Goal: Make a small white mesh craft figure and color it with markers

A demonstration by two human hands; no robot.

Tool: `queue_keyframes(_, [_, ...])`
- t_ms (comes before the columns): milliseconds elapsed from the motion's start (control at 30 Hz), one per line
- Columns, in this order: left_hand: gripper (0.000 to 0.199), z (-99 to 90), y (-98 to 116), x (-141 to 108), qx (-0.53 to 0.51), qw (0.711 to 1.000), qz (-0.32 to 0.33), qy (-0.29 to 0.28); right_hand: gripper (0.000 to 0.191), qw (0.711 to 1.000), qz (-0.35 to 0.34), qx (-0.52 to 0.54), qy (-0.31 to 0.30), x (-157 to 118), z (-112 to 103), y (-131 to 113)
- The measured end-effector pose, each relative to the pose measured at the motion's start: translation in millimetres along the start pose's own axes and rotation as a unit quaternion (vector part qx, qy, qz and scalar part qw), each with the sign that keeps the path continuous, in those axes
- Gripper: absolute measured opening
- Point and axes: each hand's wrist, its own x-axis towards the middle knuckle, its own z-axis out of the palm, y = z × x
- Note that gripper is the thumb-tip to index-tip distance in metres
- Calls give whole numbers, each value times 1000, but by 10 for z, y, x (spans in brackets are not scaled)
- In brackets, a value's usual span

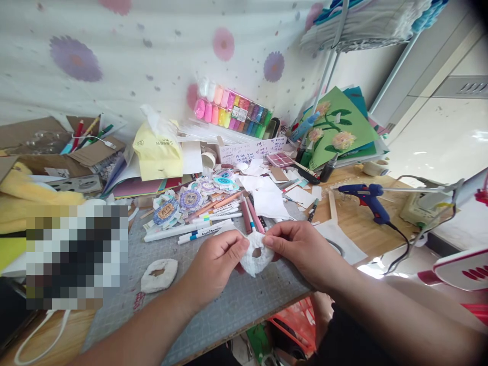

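Between my two hands is a rough white piece with an irregular hole through it, held above the front of the grey cutting mat. My left hand pinches its left edge between thumb and fingers. On the opposite edge, the thumb and fingers of my right hand are closed. The piece tapers to a point at the bottom; its exact material is unclear. A similar white piece with a hole lies flat on the mat, left of my left hand. Several markers lie just beyond my hands.
Flower-patterned paper cutouts and white paper scraps cover the back of the mat. A blue glue gun with a cord rests at right. Behind stand a yellow tissue pack, coloured clay packs and a green flower card.
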Motion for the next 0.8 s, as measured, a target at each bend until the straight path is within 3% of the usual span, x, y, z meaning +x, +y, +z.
queue_keyframes(167, [30, 22, 17, -11, 112, 992, 12, 60, 21, 999, -3, 47, -11, 2, 14, 76])
queue_keyframes(267, [29, 21, 34, -8, 132, 989, 25, 65, 30, 995, -32, 93, -34, 12, 8, 125])
queue_keyframes(400, [28, 13, 49, -10, 150, 986, 42, 66, 26, 998, -63, -1, -15, 19, 18, 104])
queue_keyframes(500, [26, 8, 44, -19, 147, 986, 50, 68, 19, 993, -80, -83, -2, 24, 30, 75])
queue_keyframes(633, [27, -1, 34, -26, 102, 991, 64, 55, 21, 989, -107, -106, -5, 42, 32, 98])
queue_keyframes(800, [19, -23, -2, -16, 79, 987, 110, 82, 23, 991, -131, 5, -33, 38, -14, 160])
